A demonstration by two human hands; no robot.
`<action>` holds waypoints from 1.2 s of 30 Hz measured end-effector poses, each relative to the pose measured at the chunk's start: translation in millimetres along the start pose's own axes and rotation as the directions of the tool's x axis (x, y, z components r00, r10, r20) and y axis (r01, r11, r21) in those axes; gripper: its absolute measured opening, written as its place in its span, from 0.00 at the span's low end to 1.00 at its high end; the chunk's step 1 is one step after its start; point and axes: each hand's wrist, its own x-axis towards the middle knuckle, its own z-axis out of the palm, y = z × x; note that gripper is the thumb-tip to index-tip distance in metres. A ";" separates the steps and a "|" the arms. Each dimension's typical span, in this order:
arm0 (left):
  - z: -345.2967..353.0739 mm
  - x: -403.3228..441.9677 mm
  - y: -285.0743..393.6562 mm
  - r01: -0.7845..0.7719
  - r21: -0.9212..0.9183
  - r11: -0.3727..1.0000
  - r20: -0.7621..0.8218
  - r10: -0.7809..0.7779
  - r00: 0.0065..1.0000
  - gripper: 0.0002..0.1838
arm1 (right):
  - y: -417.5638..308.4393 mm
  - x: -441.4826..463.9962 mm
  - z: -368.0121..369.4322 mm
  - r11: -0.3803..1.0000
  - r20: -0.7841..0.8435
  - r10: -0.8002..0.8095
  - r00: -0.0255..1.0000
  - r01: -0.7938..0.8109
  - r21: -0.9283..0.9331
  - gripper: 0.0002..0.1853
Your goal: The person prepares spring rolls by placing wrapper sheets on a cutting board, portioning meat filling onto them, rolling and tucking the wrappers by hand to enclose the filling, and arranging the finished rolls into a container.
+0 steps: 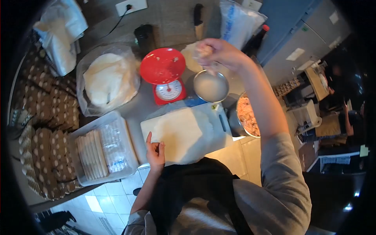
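My right hand is raised above a metal bowl of cloudy whitish liquid. Its fingers are closed round a pale pinkish clump that looks like raw filling. My left hand hovers at the left edge of a thin pale dough sheet, index finger stretched out and the others partly curled, holding nothing. The sheet lies on a white cutting board in front of me. Partly behind my right forearm stands a pot of orange-pink chunky filling.
A red kitchen scale stands behind the board. To its left lies a plastic bag of dough sheets. A clear tub holds pale rolls and wrapped packs. Egg trays are stacked far left. A knife hangs on the wall.
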 end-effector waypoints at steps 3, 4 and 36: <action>-11.9 -7.9 -22.1 -0.031 0.073 0.997 -0.048 0.035 0.998 0.31 | -19.2 61.4 59.4 0.878 0.043 0.001 0.999 0.020 -0.478 0.21; -11.8 -10.6 -26.0 -0.041 0.119 0.992 -0.044 0.047 0.998 0.31 | -3.3 87.4 68.1 0.828 0.120 -0.074 0.990 0.128 -0.547 0.22; -5.4 -14.5 -21.7 -0.157 0.347 0.925 -0.111 0.207 0.972 0.26 | 40.6 134.0 85.1 0.734 -0.259 -0.275 0.926 0.028 -0.679 0.08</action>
